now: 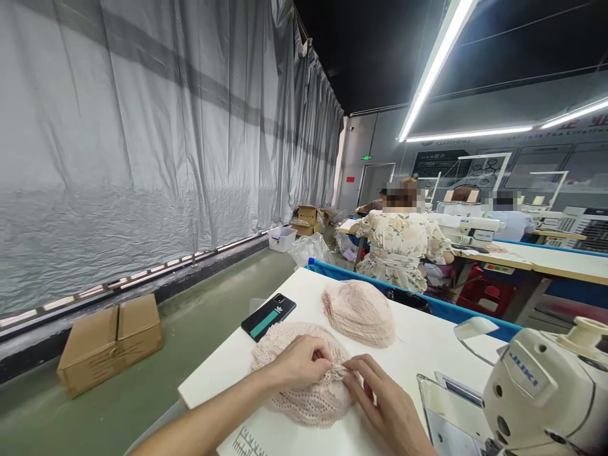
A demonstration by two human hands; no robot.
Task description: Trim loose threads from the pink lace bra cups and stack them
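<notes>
Pale pink openwork lace fabric lies bunched near the front of the white table. My left hand pinches its upper edge, fingers curled and thumb pressed in. Close beside it on the right, my right hand grips the same edge between thumb and fingers. The two hands are almost touching, and the exact bit of edge between the fingertips is partly hidden. Just beyond, a stack of similar pink lace pieces rests on the table.
A black phone lies at the table's left edge. On the right stands a JUKI sewing machine. Blue cloth runs along the far edge. A cardboard box sits on the floor at left. A co-worker sits ahead.
</notes>
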